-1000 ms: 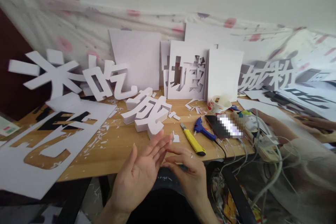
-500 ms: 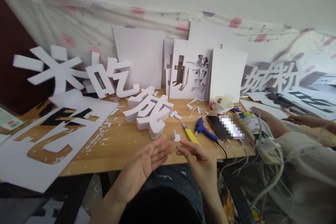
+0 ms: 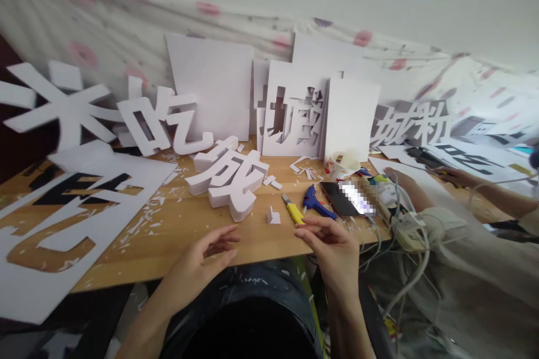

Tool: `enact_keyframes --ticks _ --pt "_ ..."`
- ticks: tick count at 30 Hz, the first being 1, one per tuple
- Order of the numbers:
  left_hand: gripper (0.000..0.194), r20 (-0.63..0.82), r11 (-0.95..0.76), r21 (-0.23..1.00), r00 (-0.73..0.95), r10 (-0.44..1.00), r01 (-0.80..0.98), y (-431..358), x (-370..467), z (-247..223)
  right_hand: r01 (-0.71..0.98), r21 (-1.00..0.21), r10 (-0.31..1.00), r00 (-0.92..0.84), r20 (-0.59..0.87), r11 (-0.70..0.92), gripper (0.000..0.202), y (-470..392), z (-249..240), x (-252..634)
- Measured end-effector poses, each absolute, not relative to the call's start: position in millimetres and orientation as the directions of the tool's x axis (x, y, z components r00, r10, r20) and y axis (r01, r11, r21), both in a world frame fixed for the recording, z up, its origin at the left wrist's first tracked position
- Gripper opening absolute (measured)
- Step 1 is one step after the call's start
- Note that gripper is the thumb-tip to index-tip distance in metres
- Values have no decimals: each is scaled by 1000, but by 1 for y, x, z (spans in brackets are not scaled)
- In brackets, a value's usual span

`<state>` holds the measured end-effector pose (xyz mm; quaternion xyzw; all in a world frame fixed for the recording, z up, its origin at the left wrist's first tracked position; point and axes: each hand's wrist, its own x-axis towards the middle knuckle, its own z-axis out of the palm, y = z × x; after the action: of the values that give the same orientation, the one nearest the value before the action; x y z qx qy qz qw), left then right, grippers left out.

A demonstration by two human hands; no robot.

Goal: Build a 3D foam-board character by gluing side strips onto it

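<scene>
My left hand (image 3: 208, 258) is open above the front edge of the table, thumb apart from the loosely bent fingers, with nothing in it. My right hand (image 3: 330, 241) is at the handle end of a yellow utility knife (image 3: 294, 211), partly covering it. Its thumb and forefinger are a little apart, and I see nothing held; whether they touch the knife is unclear. Between the hands lies a small white foam board scrap (image 3: 273, 215). Behind it lies a white three-dimensional foam character (image 3: 236, 179). A blue glue gun (image 3: 315, 203) rests just beyond my right hand.
Cut-out white boards (image 3: 290, 118) and a paper cup (image 3: 342, 165) stand at the back. Other white characters (image 3: 63, 106) lean at the left. A phone (image 3: 337, 196) and tangled cables (image 3: 416, 258) lie at the right, near another person's hand (image 3: 404, 185). A stencil sheet (image 3: 138, 179) covers the left side.
My hands have moved apart: the left to the left, the right towards the knife handle. The view has shifted slightly right. The other person's arms have moved a little.
</scene>
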<state>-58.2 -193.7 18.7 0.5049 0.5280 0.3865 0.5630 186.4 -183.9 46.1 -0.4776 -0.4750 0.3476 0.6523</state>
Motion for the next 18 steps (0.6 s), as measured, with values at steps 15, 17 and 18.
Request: enact_keyframes --ticks 15,17,18 --pt "63 -217 264 908 175 960 -325 -155 -11 24 185 -891 896 86 435 415 19 -163 37 171" --pt "68 -178 223 906 156 972 -361 -150 -24 22 313 -862 868 174 466 400 18 -168 41 182" --pt "69 -164 208 905 147 975 -370 -149 -30 22 385 -837 840 225 494 389 17 -173 47 192"
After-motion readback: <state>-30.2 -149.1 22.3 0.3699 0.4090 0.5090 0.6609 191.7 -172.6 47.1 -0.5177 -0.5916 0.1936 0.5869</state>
